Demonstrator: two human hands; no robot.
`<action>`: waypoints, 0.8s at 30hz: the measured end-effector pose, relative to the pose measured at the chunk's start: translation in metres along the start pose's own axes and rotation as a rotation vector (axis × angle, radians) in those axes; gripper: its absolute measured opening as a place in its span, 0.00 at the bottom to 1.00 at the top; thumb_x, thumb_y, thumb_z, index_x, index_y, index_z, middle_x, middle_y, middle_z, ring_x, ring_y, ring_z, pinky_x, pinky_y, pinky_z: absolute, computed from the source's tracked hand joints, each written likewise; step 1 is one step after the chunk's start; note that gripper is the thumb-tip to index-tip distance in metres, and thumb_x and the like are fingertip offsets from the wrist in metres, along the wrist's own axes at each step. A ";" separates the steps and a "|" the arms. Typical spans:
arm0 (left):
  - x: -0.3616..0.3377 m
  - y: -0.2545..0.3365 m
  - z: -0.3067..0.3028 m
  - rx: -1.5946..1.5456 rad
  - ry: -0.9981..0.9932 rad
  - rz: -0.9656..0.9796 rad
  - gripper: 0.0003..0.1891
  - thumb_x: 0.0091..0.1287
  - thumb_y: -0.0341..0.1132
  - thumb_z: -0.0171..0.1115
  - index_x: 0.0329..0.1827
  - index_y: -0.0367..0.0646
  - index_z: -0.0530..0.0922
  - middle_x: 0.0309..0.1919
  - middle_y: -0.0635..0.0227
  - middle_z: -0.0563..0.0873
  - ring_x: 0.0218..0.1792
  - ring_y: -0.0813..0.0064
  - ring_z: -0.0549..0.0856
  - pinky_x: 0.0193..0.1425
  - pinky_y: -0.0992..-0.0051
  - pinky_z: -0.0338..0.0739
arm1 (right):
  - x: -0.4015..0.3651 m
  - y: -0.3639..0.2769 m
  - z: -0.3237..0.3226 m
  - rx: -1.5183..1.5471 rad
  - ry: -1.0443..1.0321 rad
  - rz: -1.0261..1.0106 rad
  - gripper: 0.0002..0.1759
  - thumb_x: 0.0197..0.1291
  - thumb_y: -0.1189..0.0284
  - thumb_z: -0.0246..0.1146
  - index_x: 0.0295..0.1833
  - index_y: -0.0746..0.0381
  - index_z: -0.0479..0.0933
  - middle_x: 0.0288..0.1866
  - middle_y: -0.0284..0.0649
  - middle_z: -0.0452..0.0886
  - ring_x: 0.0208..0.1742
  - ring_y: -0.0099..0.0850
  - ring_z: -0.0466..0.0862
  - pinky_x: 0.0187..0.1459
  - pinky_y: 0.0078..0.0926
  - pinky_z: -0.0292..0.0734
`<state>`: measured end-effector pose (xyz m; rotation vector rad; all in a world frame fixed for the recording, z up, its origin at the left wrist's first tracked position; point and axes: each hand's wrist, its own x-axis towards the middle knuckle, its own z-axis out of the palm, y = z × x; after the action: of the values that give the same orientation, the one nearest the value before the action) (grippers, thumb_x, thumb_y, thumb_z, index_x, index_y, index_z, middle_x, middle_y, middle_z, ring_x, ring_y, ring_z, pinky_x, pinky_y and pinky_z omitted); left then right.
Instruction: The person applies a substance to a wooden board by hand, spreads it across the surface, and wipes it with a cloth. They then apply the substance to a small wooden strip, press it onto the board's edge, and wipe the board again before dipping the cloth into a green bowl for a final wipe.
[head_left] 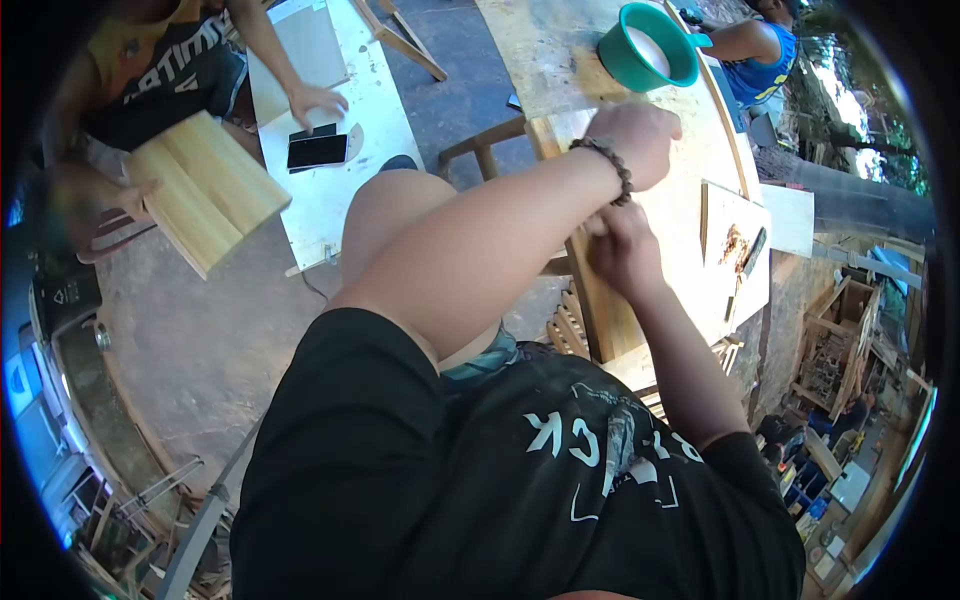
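Left hand (635, 145), wearing a dark beaded bracelet (612, 170) at the wrist, is crossing above the right hand (627, 250), over a bench (545, 55) with a stained pale wooden top. Left fingers are curling inward; cannot tell whether anything is sitting inside. Right fingers are bending under the left wrist and partly hiding there; cannot tell if they're grasping or just resting. A honey-brown wooden piece with a darker side face (605, 305) is lying at the near edge of the bench, just beneath both hands; contact is unclear.

Farther along the bench, a round green plastic dipper (628, 68) is holding whitish contents. Right of the hands, a flat white sheet with brown smears (725, 230) is lying, a slim dark tool (757, 250) resting along it.

Across at left, a co-worker is gripping a yellowish flat wooden panel (210, 190) and holding the other hand (315, 103) near a black-screened phone (318, 152) on a white tabletop (375, 115). A person in a blue sleeveless top (765, 75) is sitting at upper right.
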<state>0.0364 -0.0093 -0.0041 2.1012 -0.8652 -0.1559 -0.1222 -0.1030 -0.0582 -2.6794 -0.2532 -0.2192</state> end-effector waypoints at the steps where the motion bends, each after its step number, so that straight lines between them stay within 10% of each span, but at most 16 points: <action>1: -0.001 -0.004 0.002 -0.019 0.042 0.003 0.14 0.75 0.36 0.58 0.57 0.53 0.90 0.52 0.61 0.94 0.56 0.58 0.91 0.63 0.57 0.84 | -0.029 0.000 -0.005 -0.001 0.074 -0.078 0.22 0.57 0.82 0.69 0.58 0.60 0.84 0.59 0.49 0.88 0.64 0.50 0.86 0.66 0.46 0.81; 9: -0.003 -0.024 -0.020 -0.119 0.004 -0.093 0.11 0.73 0.39 0.69 0.53 0.47 0.90 0.48 0.60 0.94 0.51 0.58 0.93 0.58 0.60 0.86 | -0.222 -0.008 -0.075 0.072 -0.162 0.013 0.25 0.55 0.83 0.72 0.61 0.63 0.85 0.64 0.49 0.87 0.68 0.49 0.85 0.70 0.44 0.80; 24: 0.030 -0.069 -0.004 -0.022 -0.047 -0.124 0.15 0.78 0.41 0.66 0.59 0.42 0.89 0.47 0.58 0.95 0.46 0.68 0.94 0.56 0.68 0.85 | 0.051 0.026 0.030 0.120 0.253 0.087 0.16 0.58 0.78 0.66 0.52 0.59 0.84 0.58 0.45 0.86 0.62 0.47 0.84 0.66 0.43 0.80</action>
<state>0.0974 0.0028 -0.0474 2.1384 -0.7567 -0.2799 -0.0634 -0.1056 -0.0859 -2.5054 -0.0685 -0.4947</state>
